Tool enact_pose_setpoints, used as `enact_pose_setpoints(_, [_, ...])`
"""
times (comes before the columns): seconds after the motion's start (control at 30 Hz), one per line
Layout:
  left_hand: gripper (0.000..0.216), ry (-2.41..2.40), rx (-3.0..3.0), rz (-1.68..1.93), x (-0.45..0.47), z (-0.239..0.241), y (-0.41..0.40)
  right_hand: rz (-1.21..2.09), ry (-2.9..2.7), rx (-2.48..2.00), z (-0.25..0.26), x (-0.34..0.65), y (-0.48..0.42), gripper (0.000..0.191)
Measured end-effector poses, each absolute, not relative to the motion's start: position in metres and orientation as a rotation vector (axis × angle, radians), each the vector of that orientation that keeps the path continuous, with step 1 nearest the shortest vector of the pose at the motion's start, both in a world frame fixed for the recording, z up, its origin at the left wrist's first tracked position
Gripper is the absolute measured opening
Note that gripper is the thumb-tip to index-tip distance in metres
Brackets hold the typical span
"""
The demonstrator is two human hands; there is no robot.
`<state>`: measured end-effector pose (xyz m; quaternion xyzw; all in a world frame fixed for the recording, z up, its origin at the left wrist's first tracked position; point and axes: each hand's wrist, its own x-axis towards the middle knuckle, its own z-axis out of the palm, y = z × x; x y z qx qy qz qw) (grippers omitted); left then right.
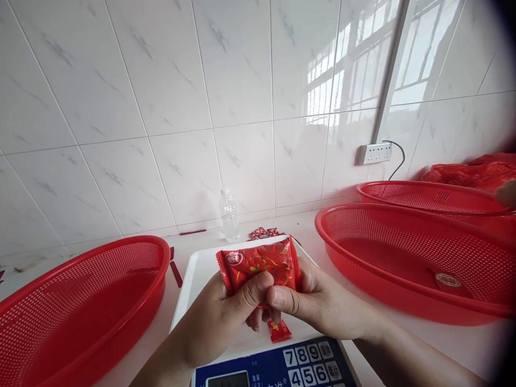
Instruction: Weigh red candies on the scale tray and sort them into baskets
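Both hands grip one red printed packet (262, 264) above the white pan of a scale (198, 285). My left hand (223, 317) is closed round the packet's left side, thumb across its front. My right hand (318, 303) is closed on its right side, and its thumb meets the left thumb. A small red sachet (279, 330) pokes out below the fingers, just over the pan; which hand pinches it I cannot tell. The scale's blue keypad (310, 363) shows at the bottom edge.
A red mesh basket (80, 306) stands at left. Two more red baskets (403, 252) sit at right, the nearer holding one packet (446, 279). A clear bottle (229, 215) and loose red sachets (264, 233) lie by the tiled wall. A socket (374, 153) hangs on the wall.
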<state>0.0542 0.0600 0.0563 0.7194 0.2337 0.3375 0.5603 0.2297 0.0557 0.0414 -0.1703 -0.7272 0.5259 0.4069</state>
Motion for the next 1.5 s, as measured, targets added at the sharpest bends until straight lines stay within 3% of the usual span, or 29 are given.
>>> enact_pose_setpoints(0.2, [0.056,0.388,1.71,0.573,0.051,0.067,0.054,1.481,-1.817,-0.4,0.045,0.232,0.054,0.053])
enact_pose_setpoints(0.37, [0.047,0.392,1.672,0.545,0.051,0.077,0.051,1.519,-1.767,-0.329,0.041,0.23,0.056,0.048])
enact_pose_setpoints(0.5, [0.044,0.318,1.627,0.494,0.05,0.073,0.055,1.502,-1.755,-0.176,0.041,0.227,0.054,0.056])
enact_pose_setpoints(0.8, [0.038,0.41,1.549,0.755,0.052,0.058,0.056,1.352,-1.806,-0.256,0.044,0.225,0.054,0.055])
enact_pose_setpoints(1.0, [0.051,0.442,1.655,0.753,0.051,0.055,0.057,1.313,-1.772,-0.314,0.044,0.224,0.053,0.058])
enact_pose_setpoints(1.5, [0.048,0.497,1.705,0.843,0.055,0.054,0.055,1.202,-1.745,-0.437,0.044,0.221,0.05,0.054])
